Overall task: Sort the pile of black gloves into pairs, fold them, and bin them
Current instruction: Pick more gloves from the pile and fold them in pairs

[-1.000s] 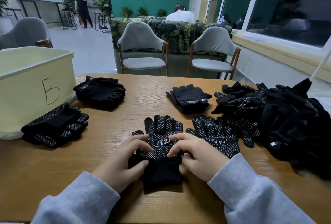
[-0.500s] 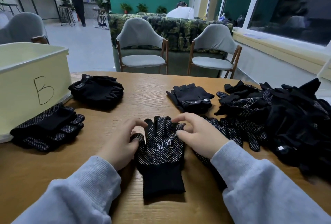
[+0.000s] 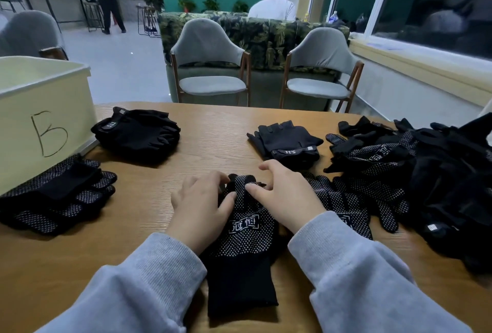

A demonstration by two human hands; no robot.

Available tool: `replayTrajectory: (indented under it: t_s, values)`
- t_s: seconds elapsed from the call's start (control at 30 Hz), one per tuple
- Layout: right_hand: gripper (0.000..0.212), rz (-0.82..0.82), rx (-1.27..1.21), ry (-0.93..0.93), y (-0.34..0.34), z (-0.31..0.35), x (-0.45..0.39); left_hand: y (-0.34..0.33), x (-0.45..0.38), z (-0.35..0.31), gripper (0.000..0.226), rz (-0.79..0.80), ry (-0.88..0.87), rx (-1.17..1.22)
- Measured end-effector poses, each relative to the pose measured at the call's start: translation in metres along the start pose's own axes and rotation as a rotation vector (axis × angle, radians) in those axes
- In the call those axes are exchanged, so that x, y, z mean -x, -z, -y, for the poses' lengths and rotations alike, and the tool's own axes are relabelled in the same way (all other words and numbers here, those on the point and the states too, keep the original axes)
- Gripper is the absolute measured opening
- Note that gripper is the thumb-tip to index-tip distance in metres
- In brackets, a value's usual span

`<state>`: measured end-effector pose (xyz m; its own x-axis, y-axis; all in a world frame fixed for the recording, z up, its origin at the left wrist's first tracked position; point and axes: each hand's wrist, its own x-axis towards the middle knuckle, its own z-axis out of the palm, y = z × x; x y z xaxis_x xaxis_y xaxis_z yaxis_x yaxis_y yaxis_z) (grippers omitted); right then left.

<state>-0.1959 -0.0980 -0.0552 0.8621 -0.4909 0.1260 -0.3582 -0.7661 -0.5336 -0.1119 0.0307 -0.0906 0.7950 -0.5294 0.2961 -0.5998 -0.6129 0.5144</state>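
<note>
— Both hands sit at the far end of the dotted glove (image 3: 246, 237), which lies flat on the desk (image 3: 218, 130) between the sleeves. Long axis?

— Near to far: cuff toward the person, fingertips away. Left hand (image 3: 198, 203) and right hand (image 3: 283, 197) each pinch the glove's fingertips, equally near, neither free.

— So the fold runs toward the body?

— Likely. The grip is at the far tip, the cuff directly behind it; drawing the tips back along that axis would halve the glove.

— Its mate?

— A second dotted glove (image 3: 343, 207) lies just beside the right wrist. The bin (image 3: 48, 109) stands far left; the unsorted pile (image 3: 436, 173) to the right.
</note>
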Motion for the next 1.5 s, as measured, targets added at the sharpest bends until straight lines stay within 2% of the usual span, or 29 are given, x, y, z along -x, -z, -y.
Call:
replayTrajectory:
  t_s: [0.23, 0.33, 0.47, 0.73, 0.83, 0.9, 0.97, 1.0, 1.1, 1.27, 1.37, 1.5]
  values:
    - [0.047, -0.005, -0.249, 0.078, -0.007, -0.005, 0.002, 0.005, 0.004, 0.004, 0.023, -0.017, 0.007, 0.291]
    - [0.041, -0.009, -0.281, 0.134, -0.008, -0.004, 0.001, 0.005, 0.005, 0.004, 0.031, -0.028, -0.041, 0.417]
    - [0.036, 0.012, -0.233, 0.166, -0.007, -0.003, 0.001, 0.005, 0.004, 0.002, 0.035, -0.071, -0.088, 0.456]
    - [0.042, -0.054, 0.017, 0.089, -0.011, -0.009, -0.004, 0.001, 0.000, 0.012, 0.026, -0.111, -0.065, 0.278]
    - [0.033, -0.107, 0.104, 0.066, -0.008, -0.009, -0.003, 0.004, 0.002, 0.012, 0.020, -0.135, -0.148, 0.208]
    - [0.026, -0.075, 0.137, 0.055, -0.007, -0.008, -0.002, 0.004, 0.003, 0.009, 0.014, -0.094, -0.244, 0.158]
    - [0.026, -0.013, 0.174, 0.049, -0.009, -0.007, 0.000, 0.001, 0.004, 0.006, 0.033, 0.010, -0.276, 0.054]
    - [0.026, 0.008, 0.191, 0.057, -0.010, -0.006, 0.000, 0.000, 0.005, 0.005, 0.040, 0.091, -0.239, -0.012]
    - [0.027, 0.027, 0.214, 0.072, -0.010, -0.006, 0.000, -0.003, 0.003, 0.007, 0.041, 0.221, -0.142, -0.156]
    - [0.030, -0.042, 0.210, 0.015, -0.005, -0.009, 0.002, -0.004, 0.003, 0.006, 0.052, 0.240, -0.142, -0.154]
    - [0.029, -0.030, 0.229, -0.058, -0.005, -0.013, 0.002, -0.002, 0.004, 0.005, 0.067, 0.219, -0.138, -0.151]
    - [0.021, -0.020, 0.170, -0.083, -0.008, -0.012, 0.001, -0.002, 0.004, 0.006, 0.065, 0.241, -0.128, -0.152]
